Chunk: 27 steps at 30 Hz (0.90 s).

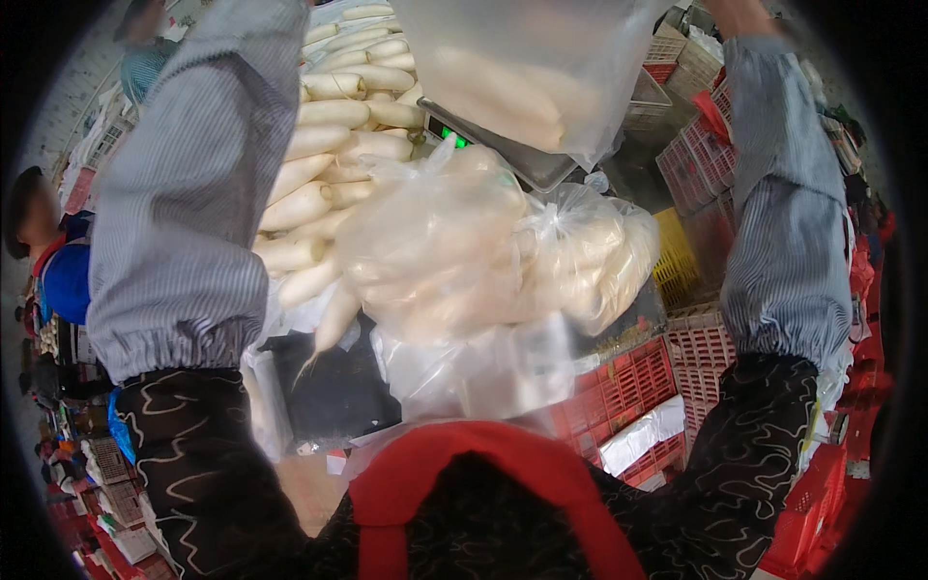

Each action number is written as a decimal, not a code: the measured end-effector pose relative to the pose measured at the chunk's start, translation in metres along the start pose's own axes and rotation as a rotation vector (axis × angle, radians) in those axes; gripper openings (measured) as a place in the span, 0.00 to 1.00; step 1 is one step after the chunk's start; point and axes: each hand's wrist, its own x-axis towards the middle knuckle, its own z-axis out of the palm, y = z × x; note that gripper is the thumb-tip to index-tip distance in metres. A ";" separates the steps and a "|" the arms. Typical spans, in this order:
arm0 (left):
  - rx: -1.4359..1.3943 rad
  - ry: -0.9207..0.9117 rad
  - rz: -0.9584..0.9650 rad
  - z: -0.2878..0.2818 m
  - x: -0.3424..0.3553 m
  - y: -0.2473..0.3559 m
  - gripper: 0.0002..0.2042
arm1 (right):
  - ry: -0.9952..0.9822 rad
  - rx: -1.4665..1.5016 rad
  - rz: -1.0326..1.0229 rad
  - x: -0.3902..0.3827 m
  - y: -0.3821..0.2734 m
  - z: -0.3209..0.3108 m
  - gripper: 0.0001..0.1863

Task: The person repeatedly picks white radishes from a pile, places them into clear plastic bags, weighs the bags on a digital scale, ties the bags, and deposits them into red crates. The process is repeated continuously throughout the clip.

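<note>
Both my arms, in grey striped sleeve covers, reach up past the top of the head view. My left hand is out of view beyond that edge. Of my right hand (pixel 742 17), only skin near the wrist shows, and its fingers are hidden. Between my arms, a clear plastic bag (pixel 599 68) with long white radishes (pixel 493 92) in it is over a scale (pixel 546 172) with a lit green display. What holds the bag's top is out of the picture. Nearer me lie two knotted clear bags, one large bag (pixel 425 242) and one smaller bag (pixel 594 256), both full of pale radishes.
Many loose white radishes (pixel 333 145) are piled to the left of the scale. A black bag (pixel 329 387) and clear plastic sheets (pixel 474 372) lie at the near edge. Red crates (pixel 628 387) and a yellow crate (pixel 675 259) stand to the right. A person in blue (pixel 66 275) is far left.
</note>
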 end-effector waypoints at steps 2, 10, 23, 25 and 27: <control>0.068 -0.042 0.018 0.011 -0.008 -0.042 0.08 | 0.050 0.013 0.090 -0.008 0.040 -0.015 0.16; 0.617 0.085 0.156 0.032 -0.036 -0.154 0.27 | -0.033 -0.154 0.268 -0.054 0.120 -0.053 0.08; 1.053 -0.836 -0.346 0.012 -0.206 -0.245 0.36 | -0.025 -1.110 0.480 -0.241 0.226 -0.095 0.22; 0.972 -0.797 -0.351 -0.002 -0.223 -0.238 0.32 | -0.376 -1.375 0.435 -0.299 0.249 -0.084 0.18; 0.895 -0.758 -0.399 -0.018 -0.232 -0.235 0.28 | -0.639 -1.579 0.159 -0.331 0.256 -0.076 0.13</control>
